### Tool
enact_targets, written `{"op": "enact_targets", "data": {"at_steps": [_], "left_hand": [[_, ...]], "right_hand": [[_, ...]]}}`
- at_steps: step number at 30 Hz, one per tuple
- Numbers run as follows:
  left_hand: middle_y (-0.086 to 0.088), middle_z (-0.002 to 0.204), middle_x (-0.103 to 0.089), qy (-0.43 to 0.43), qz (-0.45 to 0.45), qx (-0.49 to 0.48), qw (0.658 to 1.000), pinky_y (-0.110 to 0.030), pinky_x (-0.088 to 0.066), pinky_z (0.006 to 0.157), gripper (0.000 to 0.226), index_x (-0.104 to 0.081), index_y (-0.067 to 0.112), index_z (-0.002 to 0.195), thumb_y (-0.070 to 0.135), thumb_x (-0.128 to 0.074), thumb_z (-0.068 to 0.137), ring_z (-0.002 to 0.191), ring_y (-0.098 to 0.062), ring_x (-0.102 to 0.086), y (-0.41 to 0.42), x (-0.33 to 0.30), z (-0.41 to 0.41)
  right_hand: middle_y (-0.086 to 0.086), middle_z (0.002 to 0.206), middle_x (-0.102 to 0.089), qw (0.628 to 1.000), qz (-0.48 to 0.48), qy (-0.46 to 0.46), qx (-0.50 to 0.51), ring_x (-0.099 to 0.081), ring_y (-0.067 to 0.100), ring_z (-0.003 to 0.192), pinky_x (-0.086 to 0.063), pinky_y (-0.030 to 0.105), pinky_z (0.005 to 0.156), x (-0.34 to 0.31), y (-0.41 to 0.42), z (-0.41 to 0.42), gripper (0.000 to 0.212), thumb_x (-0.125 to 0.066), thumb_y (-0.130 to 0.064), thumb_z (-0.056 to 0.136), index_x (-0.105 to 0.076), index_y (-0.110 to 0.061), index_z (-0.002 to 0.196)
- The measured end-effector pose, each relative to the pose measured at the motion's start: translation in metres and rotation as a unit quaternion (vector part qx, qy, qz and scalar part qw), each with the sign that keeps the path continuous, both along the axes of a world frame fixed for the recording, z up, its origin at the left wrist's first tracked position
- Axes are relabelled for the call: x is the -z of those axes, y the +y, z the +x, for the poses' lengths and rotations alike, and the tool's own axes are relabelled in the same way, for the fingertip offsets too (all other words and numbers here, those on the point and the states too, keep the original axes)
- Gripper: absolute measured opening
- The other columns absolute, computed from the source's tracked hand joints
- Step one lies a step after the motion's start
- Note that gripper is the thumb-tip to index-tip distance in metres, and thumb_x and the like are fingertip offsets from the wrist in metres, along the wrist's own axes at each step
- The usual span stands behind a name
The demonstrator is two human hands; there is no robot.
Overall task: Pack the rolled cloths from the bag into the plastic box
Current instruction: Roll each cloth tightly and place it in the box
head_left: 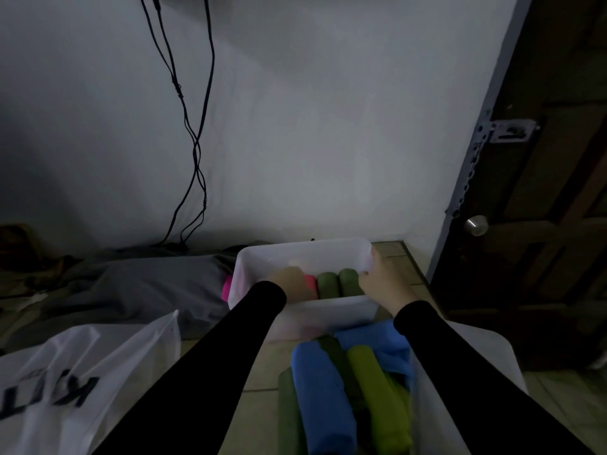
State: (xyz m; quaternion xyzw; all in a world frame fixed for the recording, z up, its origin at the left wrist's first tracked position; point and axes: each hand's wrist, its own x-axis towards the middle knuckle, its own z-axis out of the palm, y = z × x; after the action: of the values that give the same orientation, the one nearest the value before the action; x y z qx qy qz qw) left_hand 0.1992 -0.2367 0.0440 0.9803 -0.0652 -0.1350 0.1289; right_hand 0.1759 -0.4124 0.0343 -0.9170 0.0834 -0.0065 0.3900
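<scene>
Rolls (338,284) lie in the box (305,254) between both hands; left hand (290,282) presses one, right hand (381,277) grips the box rim.

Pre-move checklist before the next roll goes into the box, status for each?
1. Plastic box upright, open on top: ok.
2. Free space in the box: cannot tell; left hand covers its left part beside the pink roll.
3. Two green rolls lying side by side in the box: ok.
4. Right hand steadying the box's right wall: ok, though the exact grip is unclear.
5. Next rolls within reach: ok; blue roll and lime roll lie just in front of the box.
6. Left hand free to fetch: cannot tell.
</scene>
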Motion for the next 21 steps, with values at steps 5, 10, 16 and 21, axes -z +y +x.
{"op": "enact_targets", "data": {"at_steps": [5, 10, 16, 21], "left_hand": [[-0.003, 0.105, -0.070, -0.239, -0.162, 0.089, 0.953, -0.024, -0.046, 0.083, 0.024, -0.069, 0.015, 0.110, 0.025, -0.060, 0.090, 0.092, -0.019, -0.064, 0.017, -0.002, -0.040], [-0.001, 0.091, -0.071, -0.283, -0.154, 0.157, 0.933, -0.032, -0.051, 0.075, 0.026, -0.074, 0.017, 0.094, 0.032, -0.060, 0.078, 0.084, -0.022, -0.065, 0.035, 0.004, -0.096], [0.002, 0.144, -0.039, -0.059, -0.174, 0.173, 0.968, -0.022, -0.031, 0.109, 0.067, -0.053, 0.027, 0.133, 0.052, -0.059, 0.071, 0.132, -0.011, -0.038, 0.052, 0.035, -0.140], [0.012, 0.154, -0.007, 0.007, -0.212, 0.154, 0.965, -0.028, -0.028, 0.114, 0.094, -0.033, 0.042, 0.142, 0.057, -0.070, 0.057, 0.140, -0.004, -0.015, 0.058, 0.054, -0.155]], "right_hand": [[0.007, 0.124, -0.055, 0.964, -0.066, -0.255, -0.028, -0.054, 0.024, 0.112, -0.046, 0.029, 0.087, 0.005, 0.020, -0.047, 0.038, -0.057, -0.015, 0.088, -0.054, -0.012, 0.126], [-0.002, 0.069, -0.058, 0.993, -0.050, 0.015, -0.102, -0.059, 0.017, 0.069, -0.043, 0.028, 0.057, 0.017, 0.045, -0.111, 0.029, -0.056, -0.042, 0.089, -0.056, -0.017, 0.075], [0.000, 0.061, -0.048, 0.984, -0.096, 0.088, -0.118, -0.045, 0.014, 0.056, -0.029, 0.025, 0.046, 0.035, 0.052, -0.129, 0.044, -0.058, -0.053, 0.083, -0.044, -0.018, 0.060], [0.002, 0.066, -0.049, 0.982, -0.094, 0.121, -0.109, -0.054, 0.019, 0.070, -0.038, 0.026, 0.055, 0.028, 0.059, -0.133, 0.047, -0.057, -0.059, 0.082, -0.040, -0.021, 0.061]]}}
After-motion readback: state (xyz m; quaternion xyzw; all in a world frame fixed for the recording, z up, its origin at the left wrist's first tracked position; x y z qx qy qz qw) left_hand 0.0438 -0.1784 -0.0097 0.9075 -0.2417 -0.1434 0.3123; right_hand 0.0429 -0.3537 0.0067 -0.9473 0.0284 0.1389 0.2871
